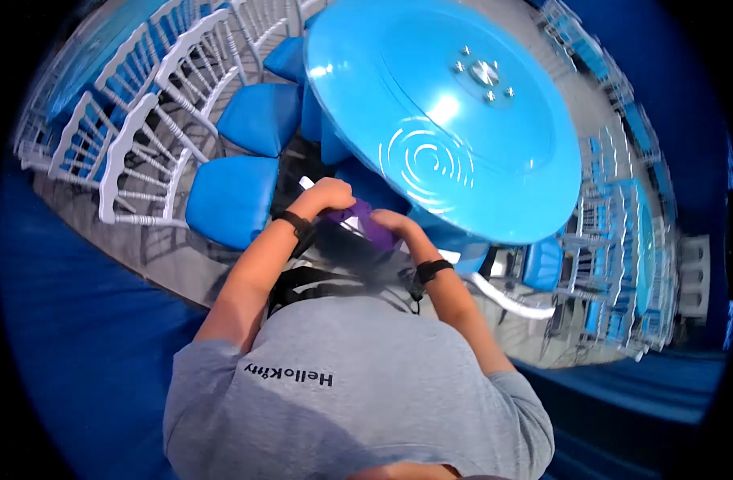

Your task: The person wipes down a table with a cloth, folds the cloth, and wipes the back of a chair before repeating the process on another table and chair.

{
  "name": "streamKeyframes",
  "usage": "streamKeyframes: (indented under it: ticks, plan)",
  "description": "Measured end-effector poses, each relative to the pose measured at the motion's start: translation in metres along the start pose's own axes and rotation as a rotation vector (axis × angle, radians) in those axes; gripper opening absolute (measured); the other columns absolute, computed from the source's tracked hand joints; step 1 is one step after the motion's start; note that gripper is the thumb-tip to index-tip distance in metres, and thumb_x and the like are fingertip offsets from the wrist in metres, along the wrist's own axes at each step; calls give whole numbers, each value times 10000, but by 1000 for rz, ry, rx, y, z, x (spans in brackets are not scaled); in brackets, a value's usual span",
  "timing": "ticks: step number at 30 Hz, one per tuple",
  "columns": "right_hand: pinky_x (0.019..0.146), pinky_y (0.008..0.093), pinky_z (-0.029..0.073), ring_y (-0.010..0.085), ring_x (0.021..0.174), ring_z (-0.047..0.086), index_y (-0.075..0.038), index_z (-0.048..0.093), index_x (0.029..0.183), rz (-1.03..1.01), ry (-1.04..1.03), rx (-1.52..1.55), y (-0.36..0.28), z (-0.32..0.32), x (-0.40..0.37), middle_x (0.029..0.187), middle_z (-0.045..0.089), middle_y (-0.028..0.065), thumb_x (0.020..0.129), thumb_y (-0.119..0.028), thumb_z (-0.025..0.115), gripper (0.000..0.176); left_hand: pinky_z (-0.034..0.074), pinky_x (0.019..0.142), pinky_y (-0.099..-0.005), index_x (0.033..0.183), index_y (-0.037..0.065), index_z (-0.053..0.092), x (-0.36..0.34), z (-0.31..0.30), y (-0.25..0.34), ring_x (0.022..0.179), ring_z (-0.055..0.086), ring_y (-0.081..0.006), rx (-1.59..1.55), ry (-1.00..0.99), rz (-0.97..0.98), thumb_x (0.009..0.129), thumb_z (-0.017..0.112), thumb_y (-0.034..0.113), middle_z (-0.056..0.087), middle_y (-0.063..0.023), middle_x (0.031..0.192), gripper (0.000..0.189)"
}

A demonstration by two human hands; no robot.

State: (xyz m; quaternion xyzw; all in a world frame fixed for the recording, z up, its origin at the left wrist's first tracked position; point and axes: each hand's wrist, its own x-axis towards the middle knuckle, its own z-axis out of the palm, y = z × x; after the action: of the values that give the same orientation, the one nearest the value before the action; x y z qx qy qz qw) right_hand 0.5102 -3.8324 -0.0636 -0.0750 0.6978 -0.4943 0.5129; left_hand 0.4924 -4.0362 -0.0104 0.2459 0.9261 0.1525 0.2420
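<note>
My left hand (328,195) and my right hand (396,225) are close together just below the near edge of a round glossy blue table (462,120). Both are closed on a purple cloth (366,218) bunched between them. A black band circles each wrist. My grey shirt fills the bottom of the view, and black straps hang in front of my chest. The part of the cloth under my fingers is hidden.
White spindle-back chairs with blue seat cushions (232,198) stand to the left of the table, and another blue cushion (261,118) lies behind. More tables and chairs (622,264) line the right side. Blue carpet (78,320) borders the grey floor.
</note>
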Motion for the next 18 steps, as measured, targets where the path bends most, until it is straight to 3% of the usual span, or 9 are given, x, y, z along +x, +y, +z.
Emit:
streamKeyframes:
  ticks: [1,2,4,5,8,10,12,13,18]
  plan:
    - [568,371,463,208,668,596,-13,609,873,71,117,-161,-5,3,-2,796,616,78,799,-260,440,309,463,704,-426,803,2,649,3,-4,-1,787,584,-367,-11,-61,19,759,449,355,611,-212,844,409]
    - [617,389,469,265,721,619,31,612,866,-3,115,-404,-1,-2,3,809,635,151,798,-300,428,385,463,710,-423,816,6,650,6,-6,-1,795,584,-365,-25,-125,40,757,450,355,609,-214,859,406]
    - [666,402,467,331,763,616,57,603,864,81,391,-496,-35,26,-28,821,621,222,808,-364,425,461,459,699,-432,775,5,644,-1,-4,5,791,584,-361,3,-132,60,752,444,337,614,-202,829,388]
    - [714,416,460,374,802,595,64,596,866,59,503,-573,-36,37,-32,850,608,246,812,-419,431,513,459,696,-438,764,17,641,-14,-9,12,791,589,-347,-16,-61,144,741,446,312,616,-194,812,354]
    - [735,439,423,371,835,552,9,559,926,-25,766,-885,-47,88,-59,872,583,202,769,-284,528,334,446,701,-433,809,24,613,-45,-1,13,719,572,-337,48,207,491,691,511,199,601,-145,754,234]
    - [723,426,416,344,842,541,-19,545,921,-148,924,-920,-46,100,-61,873,572,170,766,-287,559,310,425,706,-447,769,10,561,-58,8,11,743,548,-350,-92,562,634,706,525,166,573,-165,769,172]
    - [705,439,418,347,793,550,-30,565,875,-133,933,-824,-45,97,-60,816,579,166,798,-315,525,298,425,702,-441,783,12,563,-56,6,7,747,546,-342,-100,605,682,728,513,145,575,-160,778,152]
    - [692,459,433,357,779,576,-18,600,845,-7,790,-804,-58,91,-62,820,609,177,864,-390,394,425,430,696,-439,800,14,577,-50,5,4,726,545,-345,-50,487,590,730,514,152,573,-157,758,167]
    - [779,457,428,414,860,551,38,618,805,272,612,-621,-68,70,-39,873,596,246,888,-482,249,643,471,683,-427,749,24,647,-17,7,4,725,595,-340,-115,175,168,737,488,245,617,-165,741,272]
